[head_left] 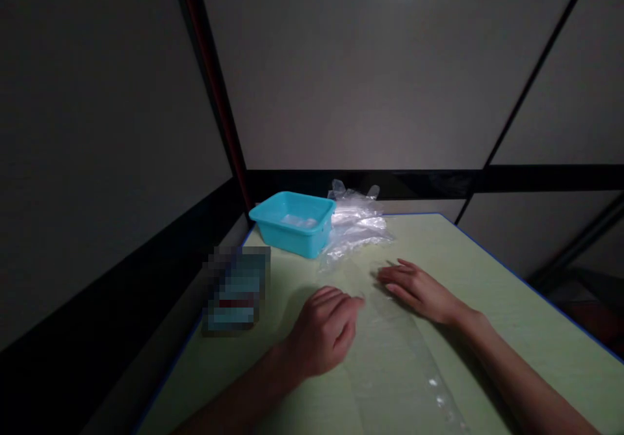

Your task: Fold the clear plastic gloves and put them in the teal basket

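A clear plastic bag [394, 357] lies flat on the light green table, running from between my hands toward the near edge. My left hand [325, 331] is closed at the bag's left side, thumb and fingers pressed together near its upper part; what they pinch is too small to make out. On the bag's upper right part rests my right hand [416, 290], palm down with its fingers stretched out. Beyond both hands lies a crumpled pile of clear plastic bags [358, 220].
A turquoise basin [297, 237] with something clear inside stands at the back left, touching the pile. A pixelated object [236, 292] lies at the table's left edge. Walls rise behind and left of the table [507, 318].
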`<state>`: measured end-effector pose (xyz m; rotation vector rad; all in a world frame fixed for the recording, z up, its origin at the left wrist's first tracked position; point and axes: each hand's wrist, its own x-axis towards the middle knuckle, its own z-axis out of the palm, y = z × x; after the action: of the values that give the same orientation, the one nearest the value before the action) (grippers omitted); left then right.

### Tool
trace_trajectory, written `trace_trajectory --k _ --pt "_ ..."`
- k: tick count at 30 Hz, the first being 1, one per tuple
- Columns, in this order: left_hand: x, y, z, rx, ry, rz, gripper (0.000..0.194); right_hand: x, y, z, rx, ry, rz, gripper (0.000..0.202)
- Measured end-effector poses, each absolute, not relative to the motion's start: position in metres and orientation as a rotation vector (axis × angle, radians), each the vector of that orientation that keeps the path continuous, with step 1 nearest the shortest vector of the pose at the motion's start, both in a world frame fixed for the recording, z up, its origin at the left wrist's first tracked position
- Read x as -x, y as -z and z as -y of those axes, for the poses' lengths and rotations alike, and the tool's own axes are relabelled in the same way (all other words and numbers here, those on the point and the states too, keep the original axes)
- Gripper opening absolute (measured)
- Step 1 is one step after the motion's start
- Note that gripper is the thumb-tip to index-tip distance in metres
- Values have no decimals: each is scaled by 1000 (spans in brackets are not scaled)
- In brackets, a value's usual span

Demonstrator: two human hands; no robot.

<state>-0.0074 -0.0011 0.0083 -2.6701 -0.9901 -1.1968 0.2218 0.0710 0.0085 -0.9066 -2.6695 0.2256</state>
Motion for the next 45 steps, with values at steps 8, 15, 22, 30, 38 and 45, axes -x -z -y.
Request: trace_trajectory --k 8,15,22,30,38,45 --pt "-14 -7 24 3168 658 590 33 -244 -7 -78 1158 -25 2524 30" --pt "-11 -2 25 3204 589 582 33 -211 -10 -64 852 -426 2628 36" --pt "-12 -1 25 3232 561 554 32 -210 5 -82 1110 -269 2525 40" --pt "-11 -3 24 3252 569 494 33 -211 -7 -66 948 -662 2305 38" --pt "-13 -1 23 3274 612 497 31 -187 0 -69 962 -455 2574 43" --pt "-14 -6 26 3397 712 605 31 -215 0 -79 1020 -823 2000 43"
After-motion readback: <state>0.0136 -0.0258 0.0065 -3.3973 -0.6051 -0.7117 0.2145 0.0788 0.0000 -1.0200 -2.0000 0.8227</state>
